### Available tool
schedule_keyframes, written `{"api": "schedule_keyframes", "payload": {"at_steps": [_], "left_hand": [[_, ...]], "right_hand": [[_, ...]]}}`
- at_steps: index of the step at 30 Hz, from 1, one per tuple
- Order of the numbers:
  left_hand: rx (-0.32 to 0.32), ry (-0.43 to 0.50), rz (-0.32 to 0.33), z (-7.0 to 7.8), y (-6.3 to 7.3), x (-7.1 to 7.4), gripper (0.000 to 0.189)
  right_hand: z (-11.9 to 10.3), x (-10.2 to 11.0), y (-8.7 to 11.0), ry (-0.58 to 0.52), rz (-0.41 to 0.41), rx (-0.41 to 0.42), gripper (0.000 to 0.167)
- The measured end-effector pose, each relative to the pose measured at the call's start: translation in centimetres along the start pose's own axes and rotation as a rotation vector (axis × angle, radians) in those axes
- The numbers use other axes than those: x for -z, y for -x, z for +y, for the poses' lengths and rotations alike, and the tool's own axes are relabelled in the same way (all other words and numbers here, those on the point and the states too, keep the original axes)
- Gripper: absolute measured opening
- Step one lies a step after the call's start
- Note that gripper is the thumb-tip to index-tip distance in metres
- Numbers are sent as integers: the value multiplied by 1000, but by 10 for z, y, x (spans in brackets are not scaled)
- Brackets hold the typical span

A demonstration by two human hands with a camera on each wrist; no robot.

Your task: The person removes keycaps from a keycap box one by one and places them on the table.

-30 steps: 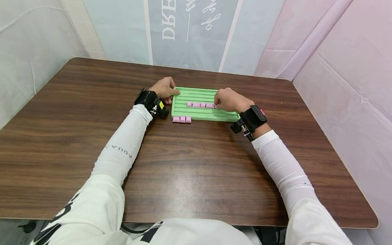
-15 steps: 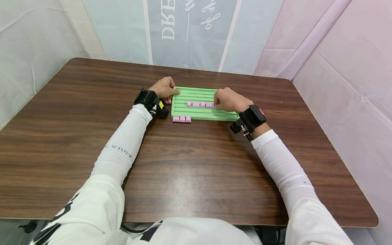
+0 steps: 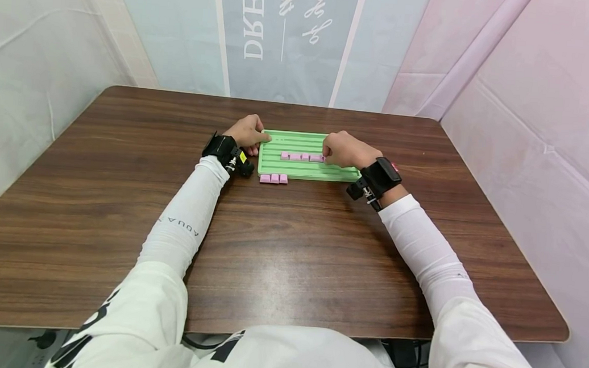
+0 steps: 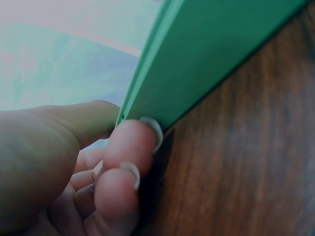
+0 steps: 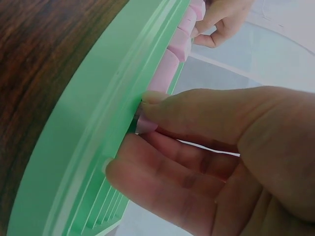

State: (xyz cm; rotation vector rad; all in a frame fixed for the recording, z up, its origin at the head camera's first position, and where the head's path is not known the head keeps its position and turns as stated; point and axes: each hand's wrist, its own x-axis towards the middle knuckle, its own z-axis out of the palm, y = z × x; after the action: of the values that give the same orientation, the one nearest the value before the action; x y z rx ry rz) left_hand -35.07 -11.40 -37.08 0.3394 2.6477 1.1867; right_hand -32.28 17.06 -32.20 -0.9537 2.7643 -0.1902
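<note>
Head view: left hand (image 3: 245,132) pinches tray (image 3: 298,137) at left, apparently steadying it; right hand (image 3: 348,150) pinches pink keycap (image 5: 147,126) on tray.

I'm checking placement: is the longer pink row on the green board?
On: in the head view, the board shows before and behind the row.

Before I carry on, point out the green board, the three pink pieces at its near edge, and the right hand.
Green board (image 3: 303,170), head view: bare ridged surface toward its near edge.
Three pink pieces (image 3: 274,178), head view: the middle piece.
Right hand (image 3: 349,149), head view: back of the hand.
</note>
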Motion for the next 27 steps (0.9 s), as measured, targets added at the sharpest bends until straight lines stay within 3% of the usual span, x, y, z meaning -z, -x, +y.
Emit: {"api": "schedule_keyframes", "payload": {"at_steps": [8, 18, 27], "left_hand": [[0, -8, 12, 4, 2, -1, 31], [12, -3, 8, 3, 2, -1, 31], [14, 8, 11, 3, 3, -1, 29]], "right_hand": [[1, 5, 4, -7, -21, -22, 44], [1, 12, 5, 9, 0, 25, 42], [-5, 20, 13, -14, 18, 25, 24]]}}
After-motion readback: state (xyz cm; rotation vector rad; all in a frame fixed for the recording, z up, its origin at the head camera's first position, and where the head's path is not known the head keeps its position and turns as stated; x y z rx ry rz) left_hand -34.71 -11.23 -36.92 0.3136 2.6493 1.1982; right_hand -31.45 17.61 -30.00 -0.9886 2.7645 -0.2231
